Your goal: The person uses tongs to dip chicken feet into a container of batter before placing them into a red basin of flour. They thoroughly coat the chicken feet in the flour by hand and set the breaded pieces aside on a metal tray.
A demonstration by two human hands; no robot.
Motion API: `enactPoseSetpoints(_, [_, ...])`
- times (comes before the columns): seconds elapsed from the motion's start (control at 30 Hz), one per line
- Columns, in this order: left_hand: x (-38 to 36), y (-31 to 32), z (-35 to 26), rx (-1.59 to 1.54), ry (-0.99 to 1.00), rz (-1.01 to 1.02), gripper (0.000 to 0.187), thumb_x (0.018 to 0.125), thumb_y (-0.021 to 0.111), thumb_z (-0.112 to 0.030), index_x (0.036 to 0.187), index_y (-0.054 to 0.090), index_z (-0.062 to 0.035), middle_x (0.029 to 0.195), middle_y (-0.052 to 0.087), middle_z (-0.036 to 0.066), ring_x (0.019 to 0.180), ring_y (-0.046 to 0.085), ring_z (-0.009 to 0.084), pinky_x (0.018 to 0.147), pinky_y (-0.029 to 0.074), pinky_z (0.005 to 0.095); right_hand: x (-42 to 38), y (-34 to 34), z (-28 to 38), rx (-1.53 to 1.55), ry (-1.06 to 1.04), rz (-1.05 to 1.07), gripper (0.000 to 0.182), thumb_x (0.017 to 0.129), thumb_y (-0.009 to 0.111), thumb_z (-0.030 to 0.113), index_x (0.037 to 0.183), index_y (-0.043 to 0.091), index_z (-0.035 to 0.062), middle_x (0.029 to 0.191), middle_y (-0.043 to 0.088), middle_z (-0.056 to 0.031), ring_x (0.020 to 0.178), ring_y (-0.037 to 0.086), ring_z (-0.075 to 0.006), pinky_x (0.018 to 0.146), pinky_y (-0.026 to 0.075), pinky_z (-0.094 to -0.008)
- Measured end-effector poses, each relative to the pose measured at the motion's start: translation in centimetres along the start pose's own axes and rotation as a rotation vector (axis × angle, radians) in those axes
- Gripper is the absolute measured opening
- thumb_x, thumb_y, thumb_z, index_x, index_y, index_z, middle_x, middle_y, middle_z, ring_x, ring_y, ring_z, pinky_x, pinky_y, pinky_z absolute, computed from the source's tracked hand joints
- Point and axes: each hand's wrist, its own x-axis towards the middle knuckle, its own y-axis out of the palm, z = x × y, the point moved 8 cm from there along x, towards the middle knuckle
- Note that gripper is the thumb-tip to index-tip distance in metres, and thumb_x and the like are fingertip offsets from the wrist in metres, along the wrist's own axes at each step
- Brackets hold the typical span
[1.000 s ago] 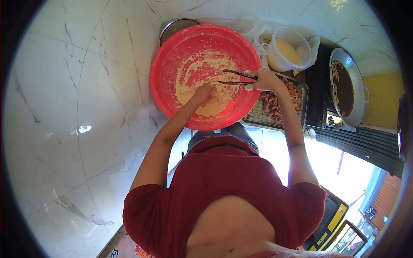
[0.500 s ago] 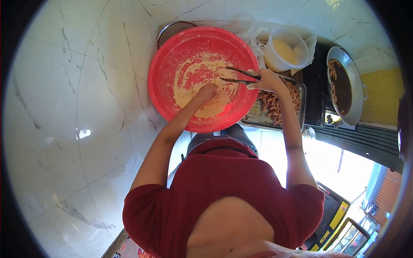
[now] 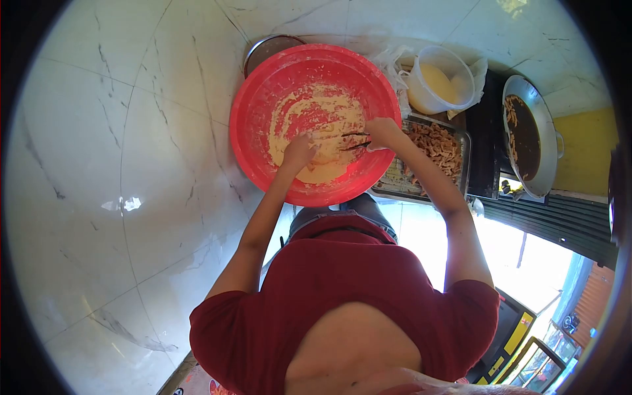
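Note:
A large red basin (image 3: pixel 247 141) holds pale flour-like batter (image 3: pixel 319 172) spread over its bottom. Over the left part of this mix is my left hand (image 3: pixel 300 151), with its fingertips at the mix; what they hold, if anything, is too small to tell. My right hand (image 3: pixel 384 135), at the basin's right side, is closed around dark tongs (image 3: pixel 355 140), whose tips point left, low over the mix. Whether anything is between the tips is unclear.
Right of the basin, a metal tray (image 3: pixel 395 181) with a rack bears brown fried pieces (image 3: pixel 436 148). Behind it stands a clear tub (image 3: pixel 454 76) of pale liquid. A wide pan (image 3: pixel 526 125) of dark oil with frying pieces is at the far right.
My left hand has moved left and risen from the middle of the mix. My right hand and the tongs have moved left and down into the basin.

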Motion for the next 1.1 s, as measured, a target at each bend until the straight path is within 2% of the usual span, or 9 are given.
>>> enactPoseSetpoints(0.13, [-5.0,-3.2,0.2,-0.262,-0.003,-0.073,0.03,0.081,0.059,-0.02,0.106,0.057,-0.004,0.099,0.06,0.016,0.093,0.057,0.0299,0.08,0.045,0.0369,1.0,0.7,0.8,-0.056,-0.058,-0.047,0.026,0.057,0.072,0.024,0.078,0.065,0.0098,0.075,0.062,-0.009,0.079,0.062,-0.0271,0.065,0.049,-0.04])
enactPoseSetpoints(0.27, [-7.6,-4.3,1.0,-0.24,-0.012,-0.172,0.033,0.083,0.057,-0.021,0.108,0.056,-0.0006,0.101,0.059,0.017,0.095,0.056,0.0309,0.082,0.044,0.0358,1.0,0.1,0.7,-0.096,-0.097,-0.051,0.022,0.059,0.07,0.023,0.077,0.066,0.0107,0.073,0.062,-0.0092,0.077,0.062,-0.0278,0.064,0.049,-0.04])
enactPoseSetpoints(0.43, [-10.8,-4.5,1.0,-0.068,-0.107,-0.31,0.041,0.084,0.054,-0.027,0.111,0.053,0.0041,0.109,0.057,0.02,0.1,0.054,0.0336,0.087,0.041,0.0392,-2.2,-7.0,-0.1,0.051,-0.027,-0.109,0.023,0.062,0.07,0.027,0.077,0.066,0.0103,0.069,0.061,-0.012,0.073,0.062,-0.0293,0.063,0.048,-0.0413])
enactPoseSetpoints(0.57, [-12.0,-3.2,0.0,-0.04,-0.122,-0.292,0.044,0.084,0.054,-0.03,0.112,0.052,0.0038,0.11,0.057,0.019,0.101,0.054,0.0332,0.089,0.04,0.0408,-3.3,-7.3,-0.4,0.093,-0.028,-0.173,0.025,0.063,0.07,0.029,0.081,0.067,0.0107,0.068,0.061,-0.0133,0.072,0.062,-0.0303,0.064,0.048,-0.0418])
enactPoseSetpoints(0.77, [-9.0,-3.1,-1.9,-0.183,-0.113,-0.263,0.038,0.085,0.056,-0.024,0.11,0.053,0.0037,0.102,0.06,0.018,0.095,0.058,0.0303,0.082,0.044,0.0355,-4.8,-5.2,-1.1,0.174,-0.036,-0.106,0.028,0.063,0.071,0.027,0.085,0.068,0.0115,0.072,0.063,-0.0125,0.074,0.062,-0.0298,0.066,0.049,-0.0403])
enactPoseSetpoints(0.87, [-6.4,-3.0,-3.5,-0.342,-0.065,-0.217,0.037,0.084,0.055,-0.021,0.11,0.053,0.0036,0.098,0.06,0.018,0.091,0.059,0.0294,0.082,0.044,0.0361,-7.8,-9.3,-2.4,0.22,-0.017,-0.188,0.031,0.065,0.07,0.028,0.092,0.067,0.0115,0.076,0.062,-0.014,0.078,0.061,-0.0298,0.069,0.048,-0.0401])
enactPoseSetpoints(0.97, [-3.2,-2.4,-5.8,-0.306,0.102,-0.22,0.034,0.084,0.054,-0.019,0.111,0.053,0.0013,0.098,0.061,0.017,0.09,0.059,0.0285,0.081,0.044,0.0358,-10.6,-12.6,-5.1,0.214,0.034,-0.29,0.035,0.066,0.07,0.027,0.097,0.067,0.0121,0.078,0.062,-0.0144,0.082,0.06,-0.03,0.072,0.047,-0.0406])
enactPoseSetpoints(1.0, [-2.2,-2.3,-7.2,-0.35,0.14,-0.202,0.032,0.084,0.055,-0.017,0.111,0.054,0.0007,0.097,0.061,0.016,0.09,0.059,0.0283,0.082,0.045,0.0355,-12.0,-14.7,-5.9,0.197,0.081,-0.319,0.036,0.064,0.072,0.025,0.095,0.067,0.009,0.079,0.063,-0.016,0.077,0.06,-0.0332,0.07,0.047,-0.0404])
enactPoseSetpoints(1.1, [1.0,-1.1,-11.4,-0.452,0.239,-0.131,0.031,0.083,0.055,-0.015,0.111,0.054,-0.0007,0.097,0.06,0.016,0.091,0.058,0.0284,0.082,0.045,0.0349,-15.3,-18.4,-10.2,0.145,0.143,-0.562,0.036,0.064,0.072,0.025,0.095,0.067,0.0077,0.081,0.063,-0.0163,0.079,0.06,-0.0329,0.071,0.047,-0.0402])
